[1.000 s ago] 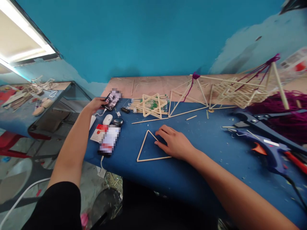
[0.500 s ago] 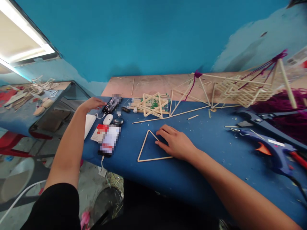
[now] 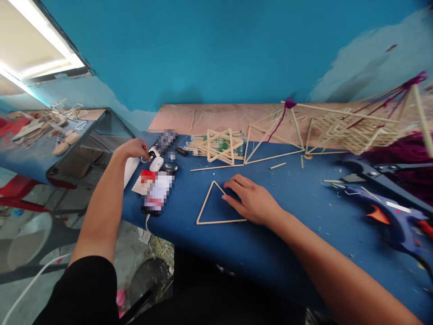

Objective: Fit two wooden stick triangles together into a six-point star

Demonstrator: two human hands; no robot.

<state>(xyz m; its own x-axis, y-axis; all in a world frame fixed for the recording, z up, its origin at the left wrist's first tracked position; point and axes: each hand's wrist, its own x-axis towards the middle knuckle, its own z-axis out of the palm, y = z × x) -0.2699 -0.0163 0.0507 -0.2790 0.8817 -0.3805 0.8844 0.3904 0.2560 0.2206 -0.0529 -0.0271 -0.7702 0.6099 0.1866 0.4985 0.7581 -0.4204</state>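
Right hand is lying flat, fingers spread, on stick triangle near worktop's front edge. Judged light, fragile at corners: pinch mid-stick. Left hand is curling by white mouse; grip unclear.

head cam | worn, faces forward-down | near blue table

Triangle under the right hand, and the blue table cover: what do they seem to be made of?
The triangle under the right hand looks like thin wood or bamboo sticks: pale, matte, unpainted, straight. The table cover looks like blue cloth, perhaps felt: dull, no shine, draping over the front edge.
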